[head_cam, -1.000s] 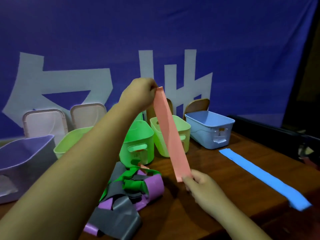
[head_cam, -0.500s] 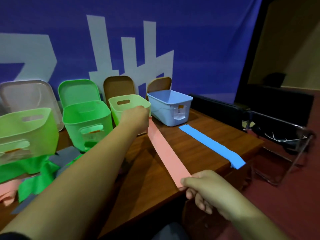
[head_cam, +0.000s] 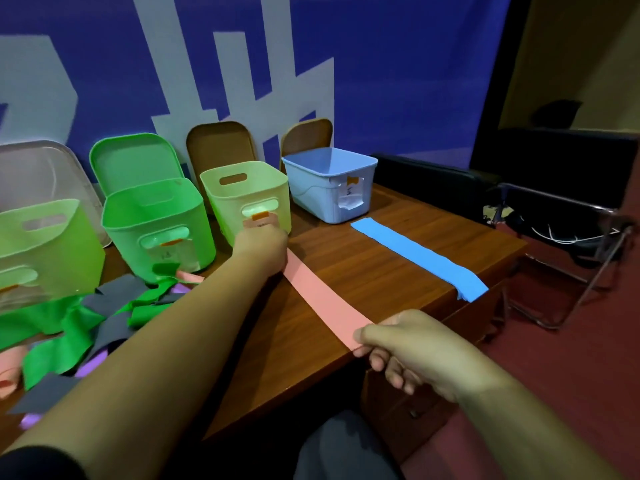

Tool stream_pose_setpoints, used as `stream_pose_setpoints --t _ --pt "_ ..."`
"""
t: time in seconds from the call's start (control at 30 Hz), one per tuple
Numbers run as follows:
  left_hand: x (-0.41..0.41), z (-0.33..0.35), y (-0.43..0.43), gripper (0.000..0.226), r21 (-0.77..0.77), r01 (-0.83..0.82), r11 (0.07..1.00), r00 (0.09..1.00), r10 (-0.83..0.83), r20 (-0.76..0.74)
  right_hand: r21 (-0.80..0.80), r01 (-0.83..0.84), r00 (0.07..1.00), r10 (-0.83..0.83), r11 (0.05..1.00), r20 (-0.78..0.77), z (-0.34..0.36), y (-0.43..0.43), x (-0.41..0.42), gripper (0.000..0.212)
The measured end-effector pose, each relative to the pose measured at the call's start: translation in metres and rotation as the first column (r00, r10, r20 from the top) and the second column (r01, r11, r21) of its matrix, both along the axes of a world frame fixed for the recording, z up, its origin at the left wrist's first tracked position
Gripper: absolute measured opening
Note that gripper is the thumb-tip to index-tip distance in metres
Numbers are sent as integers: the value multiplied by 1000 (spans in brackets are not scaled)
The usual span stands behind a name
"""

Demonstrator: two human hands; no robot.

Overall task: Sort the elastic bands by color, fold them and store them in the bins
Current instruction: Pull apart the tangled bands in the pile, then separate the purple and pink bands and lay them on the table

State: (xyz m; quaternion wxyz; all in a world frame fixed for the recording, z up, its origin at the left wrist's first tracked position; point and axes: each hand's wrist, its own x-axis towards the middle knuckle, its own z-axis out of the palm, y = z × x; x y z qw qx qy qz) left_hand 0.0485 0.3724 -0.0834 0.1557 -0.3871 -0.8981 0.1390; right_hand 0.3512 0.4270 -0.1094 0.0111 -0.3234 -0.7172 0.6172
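Note:
A pink elastic band [head_cam: 322, 301] lies stretched flat across the wooden table [head_cam: 363, 271]. My left hand [head_cam: 263, 249] holds its far end down in front of the pale yellow-green bin [head_cam: 273, 199]. My right hand [head_cam: 412, 348] pinches its near end at the table's front edge. A blue band [head_cam: 415, 258] lies flat to the right, near the light blue bin [head_cam: 301, 181]. A tangled pile of green, grey, purple and pink bands [head_cam: 86, 323] sits at the left.
A bright green bin [head_cam: 117, 216] and a lime bin [head_cam: 72, 251] stand left of the yellow-green one, with lids leaning on the blue banner behind. A black sofa and a metal-framed chair [head_cam: 571, 244] stand to the right of the table.
The pink band went from hanging upright between my hands to lying flat on the table. Both hands lowered and my view turned to the right.

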Motion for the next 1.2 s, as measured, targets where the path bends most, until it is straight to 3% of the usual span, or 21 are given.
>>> stream_pose_setpoints --t 0.27,0.47,0.67,0.9,1.03,1.13,1.2 --pt "16 16 -2 48 -31 -68 997 995 70 73 76 67 997 -69 995 29 4 -7 6 41" --pt "24 40 -9 19 -32 21 999 995 -18 98 131 85 996 -89 988 23 13 -17 8 43" --pt "22 55 -53 26 57 118 991 967 -128 220 160 2 998 7 987 -59 22 -47 -14 38" --pt "13 65 -161 26 275 116 955 962 -176 207 210 -117 974 153 971 -164 36 -85 -80 31" --pt "5 70 -225 16 372 106 922 957 -196 212 378 -95 968 174 921 -181 31 -102 -126 27" --pt "-2 65 -268 15 420 64 905 943 -192 270 570 38 949 148 821 -276 29 -117 -153 21" --pt "-8 58 -289 17 446 33 895 932 -189 309 666 36 944 193 745 -266 31 -131 -167 24"
